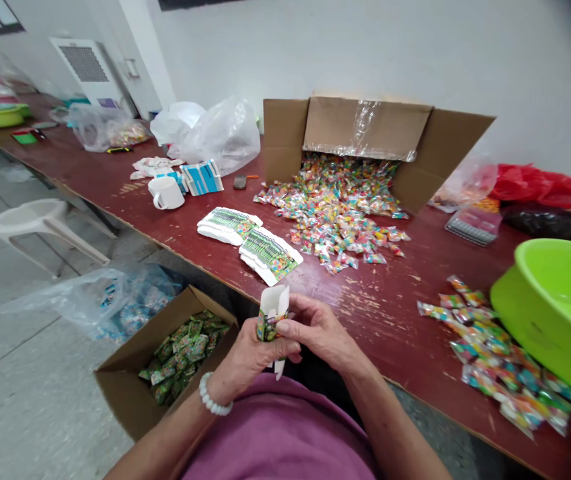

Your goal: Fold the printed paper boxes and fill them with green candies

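A small printed candy box [271,312], its white inside showing at the open top, is held upright between both hands near the table's front edge. My left hand [252,350] wraps its lower part from the left, thumb across the front. On the other side, my right hand [318,330] grips the same box with thumb and fingers. A white flap sticks out below the hands. Just beyond lie two stacks of flattened green printed boxes [270,255]. Behind them, small wrapped candies [335,207] spill from a cardboard carton [365,127] lying on its side.
Below the table at left, a cardboard box [130,393] holds green filled packs, beside a plastic bag [130,300]. A green basin [530,320] and more candies [510,367] sit right. A white mug [166,193] and a stool [35,217] are left.
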The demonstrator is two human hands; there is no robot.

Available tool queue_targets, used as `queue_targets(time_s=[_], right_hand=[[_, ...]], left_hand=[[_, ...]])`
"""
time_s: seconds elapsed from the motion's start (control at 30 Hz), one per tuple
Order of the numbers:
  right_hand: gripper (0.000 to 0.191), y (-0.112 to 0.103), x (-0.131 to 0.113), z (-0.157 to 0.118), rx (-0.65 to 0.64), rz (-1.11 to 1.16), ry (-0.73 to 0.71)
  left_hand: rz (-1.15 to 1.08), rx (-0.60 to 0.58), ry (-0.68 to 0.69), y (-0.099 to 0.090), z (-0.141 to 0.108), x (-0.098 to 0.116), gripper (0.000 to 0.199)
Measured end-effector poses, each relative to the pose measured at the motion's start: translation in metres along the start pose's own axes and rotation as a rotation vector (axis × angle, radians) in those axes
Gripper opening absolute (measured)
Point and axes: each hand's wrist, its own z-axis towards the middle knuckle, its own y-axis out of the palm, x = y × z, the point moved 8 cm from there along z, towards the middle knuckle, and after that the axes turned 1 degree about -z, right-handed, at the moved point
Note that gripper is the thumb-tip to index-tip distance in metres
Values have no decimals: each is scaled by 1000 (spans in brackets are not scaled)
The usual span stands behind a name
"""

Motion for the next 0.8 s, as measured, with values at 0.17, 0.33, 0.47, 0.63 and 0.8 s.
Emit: queue_targets(time_s=[0.17,0.33,0.47,0.63,0.8], right_hand=[[35,-1,1,2,1,-61,24],[28,-2,1,2,0,-108,15],[25,-4,-1,1,-16,-151,-15],[32,-6,-5,1,-74,-142,-29],[42,-9,-5,2,-47,-122,-47]], left_hand=[[141,52,31,-7,1,-5,37],[246,124,53,-16,2,-11,37],[305,122,48,-13,2,-7,32],[286,40,3,-8,-1,-2,33],[146,-68,-12,-7,-1,-4,42]])
